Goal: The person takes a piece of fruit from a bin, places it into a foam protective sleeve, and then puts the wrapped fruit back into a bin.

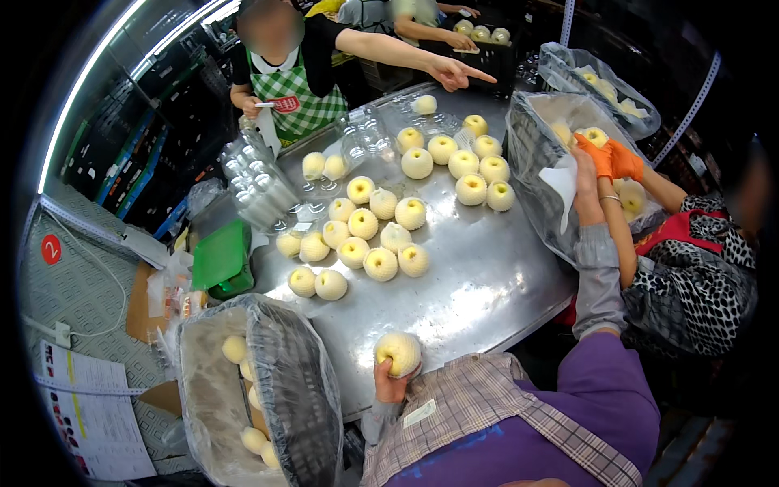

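Observation:
Low on the metal table, my left hand [391,382] holds a pale yellow apple-like fruit [398,353] in a white foam net. My right hand [585,179] reaches to a plastic-lined crate [529,140] at the right, beside a co-worker's orange-gloved hands [608,158]; its fingertips are partly hidden, and I cannot tell whether it grips anything. Near those hands lie yellow fruits [595,137], and a white sheet [561,185] hangs over the crate's side. Many netted fruits [380,264] stand in loose groups on the table [475,268].
A lined crate [298,365] with several fruits stands at lower left. Beyond it are a green plastic container [222,259] and stacked clear plastic packaging [255,176]. Across the table a co-worker in a green checked apron [298,97] points right. Another lined crate [599,91] sits at upper right.

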`<act>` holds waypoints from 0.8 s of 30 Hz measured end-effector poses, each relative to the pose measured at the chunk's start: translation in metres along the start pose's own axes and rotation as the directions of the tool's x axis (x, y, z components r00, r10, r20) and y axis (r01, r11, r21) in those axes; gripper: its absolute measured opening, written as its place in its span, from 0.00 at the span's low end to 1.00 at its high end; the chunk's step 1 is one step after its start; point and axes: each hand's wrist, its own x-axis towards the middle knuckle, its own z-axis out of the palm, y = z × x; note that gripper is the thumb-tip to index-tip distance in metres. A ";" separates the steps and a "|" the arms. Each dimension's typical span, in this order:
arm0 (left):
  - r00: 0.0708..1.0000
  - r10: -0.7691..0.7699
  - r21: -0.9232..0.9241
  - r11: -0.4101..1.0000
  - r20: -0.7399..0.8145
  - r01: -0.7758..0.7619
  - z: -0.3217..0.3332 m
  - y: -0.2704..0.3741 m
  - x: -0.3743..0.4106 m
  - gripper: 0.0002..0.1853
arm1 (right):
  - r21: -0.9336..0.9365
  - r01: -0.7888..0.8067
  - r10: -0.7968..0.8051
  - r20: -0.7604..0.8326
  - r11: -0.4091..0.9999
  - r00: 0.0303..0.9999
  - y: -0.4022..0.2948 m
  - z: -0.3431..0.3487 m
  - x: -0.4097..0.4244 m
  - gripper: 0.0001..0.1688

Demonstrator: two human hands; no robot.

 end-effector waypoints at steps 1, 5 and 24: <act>1.000 0.002 -0.001 1.000 0.014 -0.002 -0.001 -0.001 0.002 0.40 | -0.048 0.002 -0.001 0.004 0.999 1.000 -0.003 0.000 -0.004 0.23; 0.999 -0.014 -0.007 1.000 0.029 0.014 -0.002 -0.004 0.004 0.39 | -0.252 0.014 -0.013 0.007 0.968 1.000 0.006 0.003 -0.011 0.26; 1.000 0.004 0.032 0.999 -0.017 -0.004 0.016 -0.003 -0.003 0.38 | 0.688 -0.685 0.225 0.647 0.239 0.729 0.093 -0.049 -0.021 0.21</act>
